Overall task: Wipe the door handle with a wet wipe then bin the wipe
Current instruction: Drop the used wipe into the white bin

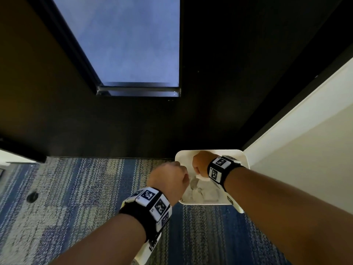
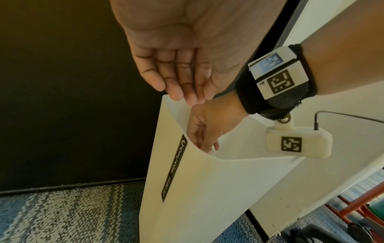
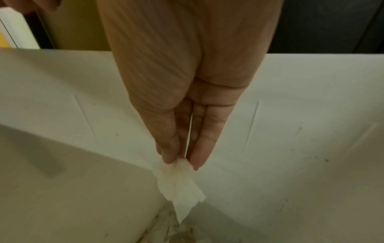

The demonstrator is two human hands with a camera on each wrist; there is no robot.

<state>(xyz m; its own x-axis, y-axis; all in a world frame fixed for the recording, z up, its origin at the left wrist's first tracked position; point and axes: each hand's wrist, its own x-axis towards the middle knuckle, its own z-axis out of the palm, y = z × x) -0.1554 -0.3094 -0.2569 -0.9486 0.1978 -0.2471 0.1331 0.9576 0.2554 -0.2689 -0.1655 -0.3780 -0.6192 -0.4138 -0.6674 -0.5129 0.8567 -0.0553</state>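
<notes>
A white bin point(image 1: 219, 150) stands on the carpet in the corner between the dark door and the wall. My right hand point(image 3: 180, 162) reaches down inside the bin point(image 3: 290, 131) and pinches a white wet wipe point(image 3: 178, 182) between thumb and fingertips; the wipe hangs above the bin's bottom. In the left wrist view my right hand point(image 2: 207, 131) is sunk below the bin's rim. My left hand point(image 2: 180, 82) hovers at the left rim of the bin point(image 2: 197, 197), fingers straight and pointing down, holding nothing. The door handle is out of view.
The dark door point(image 1: 133, 121) with a frosted glass panel point(image 1: 124, 44) stands ahead. A white wall point(image 1: 305, 140) runs along the right. Crumpled waste point(image 1: 200, 194) lies in the bin's bottom. A round doorstop point(image 1: 32, 197) sits on the blue-grey carpet point(image 1: 76, 188) at the left.
</notes>
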